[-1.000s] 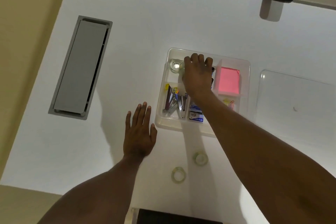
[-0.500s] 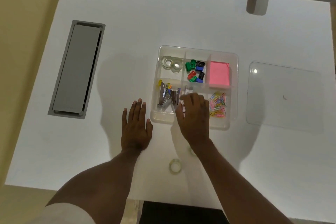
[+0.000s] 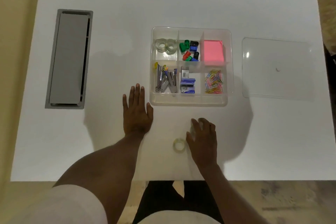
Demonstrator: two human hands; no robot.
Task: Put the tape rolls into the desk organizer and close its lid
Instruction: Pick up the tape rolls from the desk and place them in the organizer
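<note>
The clear desk organizer (image 3: 189,100) stands open in the middle of the white desk. Two clear tape rolls (image 3: 165,46) lie in its far left compartment. Its clear lid (image 3: 276,68) lies flat on the desk to the right. Another tape roll (image 3: 179,145) lies on the desk in front of the organizer. Just right of it, my right hand (image 3: 203,138) curls its fingers around a further tape roll (image 3: 192,129), which is mostly hidden and blurred. My left hand (image 3: 137,112) rests flat on the desk at the organizer's near left corner, fingers spread, holding nothing.
Other compartments hold sharpeners (image 3: 190,50), a pink note pad (image 3: 213,51), staplers (image 3: 165,80), staple boxes (image 3: 187,83) and coloured paper clips (image 3: 214,82). A grey cable hatch (image 3: 69,58) is set into the desk at the left. The desk's near edge (image 3: 109,180) is close to my body.
My right hand has drawn back from the organizer's far compartments to the desk in front of it and closed around a loose roll. Two rolls now show in the far left compartment. My left hand stayed put.
</note>
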